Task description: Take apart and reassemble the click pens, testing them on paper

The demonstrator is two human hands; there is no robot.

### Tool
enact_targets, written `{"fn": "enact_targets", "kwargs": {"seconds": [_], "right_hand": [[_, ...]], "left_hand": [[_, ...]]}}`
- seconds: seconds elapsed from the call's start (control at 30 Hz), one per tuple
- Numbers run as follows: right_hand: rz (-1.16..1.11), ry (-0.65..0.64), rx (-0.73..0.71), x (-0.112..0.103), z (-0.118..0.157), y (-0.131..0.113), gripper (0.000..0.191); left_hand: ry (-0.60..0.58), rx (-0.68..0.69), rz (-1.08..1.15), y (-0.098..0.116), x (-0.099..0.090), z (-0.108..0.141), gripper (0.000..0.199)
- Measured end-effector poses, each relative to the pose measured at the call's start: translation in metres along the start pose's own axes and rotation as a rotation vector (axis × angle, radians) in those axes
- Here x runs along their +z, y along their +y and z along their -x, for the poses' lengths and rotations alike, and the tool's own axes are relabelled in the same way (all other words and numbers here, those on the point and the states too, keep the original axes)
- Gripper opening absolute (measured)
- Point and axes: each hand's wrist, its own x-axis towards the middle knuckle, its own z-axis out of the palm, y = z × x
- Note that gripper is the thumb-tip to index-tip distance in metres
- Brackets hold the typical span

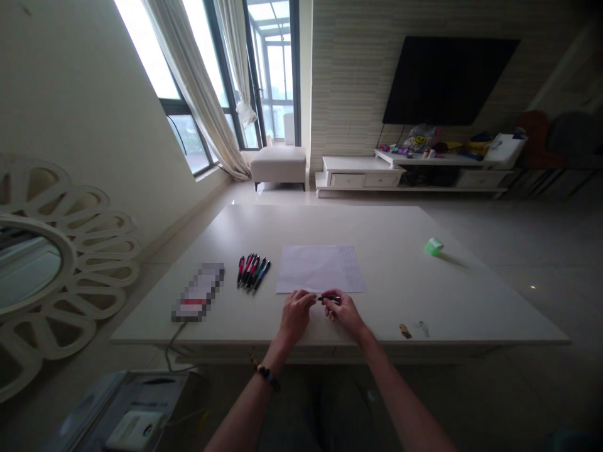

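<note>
White rectangular table (400,282), lower centre of frame: right hand (346,312) closed in a firm pinch on slim black pen (328,299), below white paper sheet (320,269). Left hand (296,316) half-curled beside pen's end, contact unclear. Steady pinch keeps barrel level.

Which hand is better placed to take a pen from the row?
Left, probably: the left hand is closer to the row of pens, while the right hand is gripping the dark pen.

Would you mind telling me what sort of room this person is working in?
It looks like a home living room: a wall-mounted TV above a low white cabinet, and a padded bench by the window.
</note>
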Motion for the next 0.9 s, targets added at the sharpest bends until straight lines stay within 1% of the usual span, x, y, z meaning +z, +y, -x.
{"fn": "enact_targets", "kwargs": {"seconds": [0.17,0.27,0.33,0.43,0.63,0.73,0.9], "right_hand": [[-0.010,-0.106,0.053,-0.003,-0.004,0.000,0.039],[-0.061,-0.131,0.113,-0.004,-0.007,0.002,0.047],[-0.100,-0.116,0.149,-0.004,-0.008,0.004,0.052],[-0.119,-0.073,0.162,-0.003,-0.008,0.005,0.057],[-0.015,-0.004,0.198,0.004,-0.004,-0.001,0.060],[-0.007,-0.008,0.207,0.007,-0.004,-0.003,0.058],[-0.048,0.003,0.158,0.006,-0.005,0.002,0.053]], "left_hand": [[-0.012,0.003,-0.001,0.000,0.001,0.000,0.018],[-0.014,0.002,-0.016,0.002,0.000,0.001,0.018],[-0.023,0.001,-0.037,0.004,-0.001,0.001,0.018],[-0.035,0.003,-0.073,0.007,-0.004,0.002,0.018],[-0.037,0.010,-0.114,0.013,-0.009,0.001,0.022],[-0.025,0.010,-0.139,0.015,-0.011,0.000,0.021],[-0.017,-0.012,-0.176,0.016,-0.012,0.000,0.016]]}}
